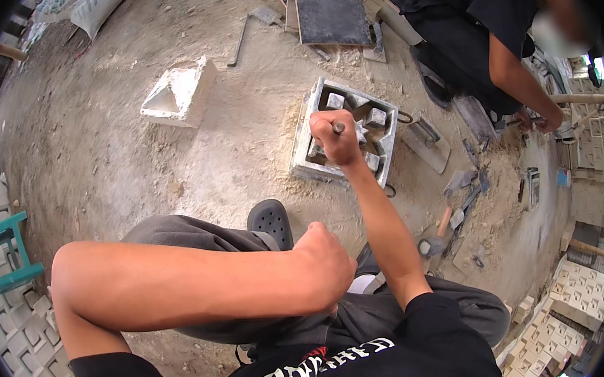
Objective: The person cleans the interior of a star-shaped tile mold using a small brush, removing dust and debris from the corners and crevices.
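My right hand (335,137) is closed round a dark, round-ended rod (338,127), gripped upright; its lower part is hidden by the fist. Beneath that hand sits a square, dusty casting mould (389,169) with a raised rim. Inside the mould are several pale blocks (375,118) and a star-shaped middle piece (362,131). A wire loop handle (405,117) sticks out on its right side. My left hand (325,267) is curled above my lap, with its fingers turned out of sight. I cannot make out what it holds, if anything.
A pale hollow block (180,95) lies on the dusty ground, left of the mould. Flat dark boards (332,13) lie beyond it. Trowels (459,183) and a wooden-handled tool (444,220) lie to the right. Another person (488,21) bends at the far right. A green stool (9,251) stands left.
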Action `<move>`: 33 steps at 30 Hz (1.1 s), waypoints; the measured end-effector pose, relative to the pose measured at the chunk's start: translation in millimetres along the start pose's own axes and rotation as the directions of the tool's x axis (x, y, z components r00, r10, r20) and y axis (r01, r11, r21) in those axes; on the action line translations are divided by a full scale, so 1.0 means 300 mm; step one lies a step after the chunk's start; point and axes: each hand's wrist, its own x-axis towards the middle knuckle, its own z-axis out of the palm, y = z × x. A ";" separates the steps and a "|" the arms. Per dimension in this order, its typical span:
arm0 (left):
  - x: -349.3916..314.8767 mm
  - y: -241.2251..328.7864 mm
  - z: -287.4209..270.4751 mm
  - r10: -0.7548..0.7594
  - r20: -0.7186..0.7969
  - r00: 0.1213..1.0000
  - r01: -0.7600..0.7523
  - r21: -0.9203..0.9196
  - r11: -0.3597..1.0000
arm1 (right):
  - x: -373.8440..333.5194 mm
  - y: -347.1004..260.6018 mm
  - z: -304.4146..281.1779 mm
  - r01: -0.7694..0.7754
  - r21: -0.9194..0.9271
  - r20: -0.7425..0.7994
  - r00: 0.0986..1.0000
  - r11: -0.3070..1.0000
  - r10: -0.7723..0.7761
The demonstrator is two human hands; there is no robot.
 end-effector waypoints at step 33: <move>0.005 0.005 -0.019 0.018 -0.032 0.999 -0.018 0.001 1.000 | 0.048 0.081 -0.167 -0.073 0.342 -0.485 0.840 0.937 0.243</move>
